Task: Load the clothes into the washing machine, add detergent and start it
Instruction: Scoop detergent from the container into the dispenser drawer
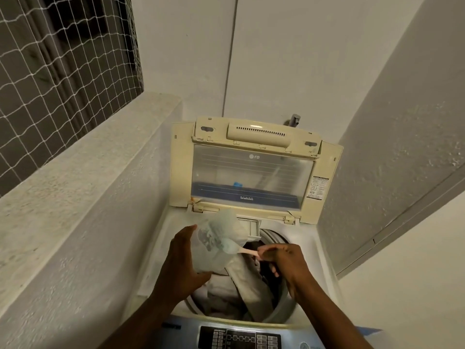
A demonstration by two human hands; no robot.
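A top-loading washing machine (pixel 156 248) stands with its cream lid (pixel 254 170) propped upright. Grey and dark clothes (pixel 239 290) fill the drum. My left hand (pixel 183 260) grips a translucent detergent bag (pixel 221 238) over the drum's far left side. My right hand (pixel 284 263) pinches the handle of a pale pink scoop (pixel 245 251), whose bowl is inside the bag's mouth. An open detergent drawer (pixel 251 229) shows just behind the bag.
The control panel (pixel 239 338) runs along the near edge. A rough concrete ledge (pixel 83 167) with netted window (pixel 55 59) lies on the left. White walls close in behind and on the right. A tap (pixel 293 120) sticks out behind the lid.
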